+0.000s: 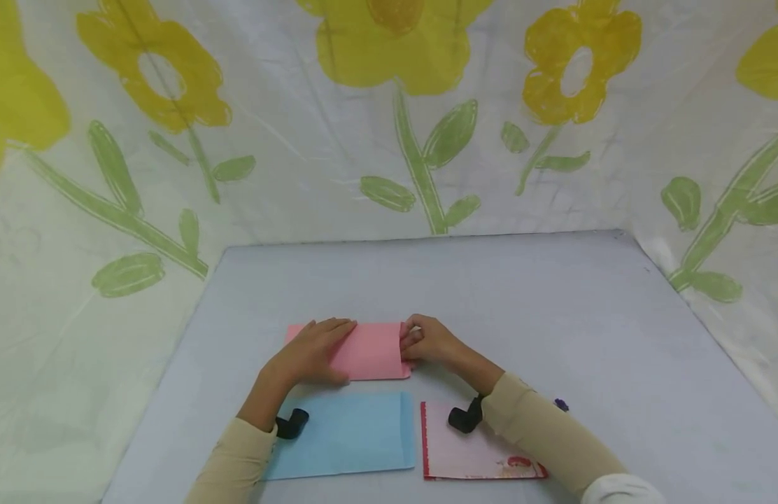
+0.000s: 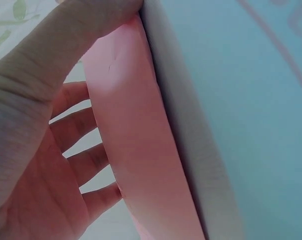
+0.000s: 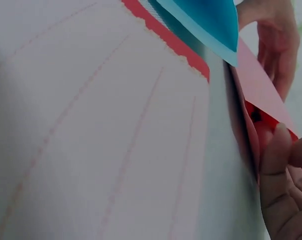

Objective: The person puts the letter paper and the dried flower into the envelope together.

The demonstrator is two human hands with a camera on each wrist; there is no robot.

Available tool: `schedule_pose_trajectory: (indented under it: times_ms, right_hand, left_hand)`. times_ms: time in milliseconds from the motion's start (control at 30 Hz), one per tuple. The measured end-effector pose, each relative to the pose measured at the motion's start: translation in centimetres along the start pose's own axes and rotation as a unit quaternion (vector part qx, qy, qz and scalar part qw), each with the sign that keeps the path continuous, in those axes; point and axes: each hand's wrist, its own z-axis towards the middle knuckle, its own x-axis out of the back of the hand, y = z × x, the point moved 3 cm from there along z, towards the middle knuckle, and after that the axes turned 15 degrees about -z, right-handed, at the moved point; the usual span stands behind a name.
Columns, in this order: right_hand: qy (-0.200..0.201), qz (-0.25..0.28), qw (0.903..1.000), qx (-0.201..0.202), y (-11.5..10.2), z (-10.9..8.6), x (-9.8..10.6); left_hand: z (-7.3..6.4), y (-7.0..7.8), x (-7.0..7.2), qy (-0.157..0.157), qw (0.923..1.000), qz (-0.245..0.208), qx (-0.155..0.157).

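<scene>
A pink envelope [image 1: 374, 351] lies crosswise on the table, its end on the right standing open. My left hand [image 1: 308, 352] spans its left part and holds it, with the thumb on the near edge and the fingers along the far edge. At the open end, my right hand [image 1: 432, 340] pinches the envelope's edge; a fingertip reaches into the red-lined opening [image 3: 260, 117] in the right wrist view. What lies deeper inside is hidden. Nearer to me are a light blue envelope [image 1: 348, 432] and a pale pink card [image 1: 448, 448] with a red border, partly under my right forearm.
The grey table [image 1: 521, 294] reaches back to a white curtain [image 1: 288, 175] painted with yellow flowers. A small purple object [image 1: 561, 404] shows beside the right sleeve. Black wrist cameras [image 1: 292, 423] hang over the blue envelope and the card.
</scene>
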Motion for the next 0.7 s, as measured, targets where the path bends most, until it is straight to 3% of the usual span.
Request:
schedule_pose_trajectory:
  times_ms: [167,300,467,700]
  right_hand:
    - [-0.009,0.002,0.9993,0.036,0.1,-1.5,1.2]
    - [0.004,-0.060,0.9947,0.083,0.7,-4.1,3.0]
    - [0.025,-0.153,0.9777,0.141,1.8,-8.2,5.1]
    - [0.069,-0.239,0.9578,0.145,3.2,-13.0,7.0]
  left_hand:
    - [0.0,0.0,0.2,0.006,1.0000,0.007,0.000]
    - [0.1,-0.1,0.2,0.002,0.9999,0.010,-0.003]
    - [0.0,0.0,0.2,-0.007,0.9999,0.000,-0.012]
    - [-1.7,0.3,0.5,0.019,0.9982,-0.014,-0.054]
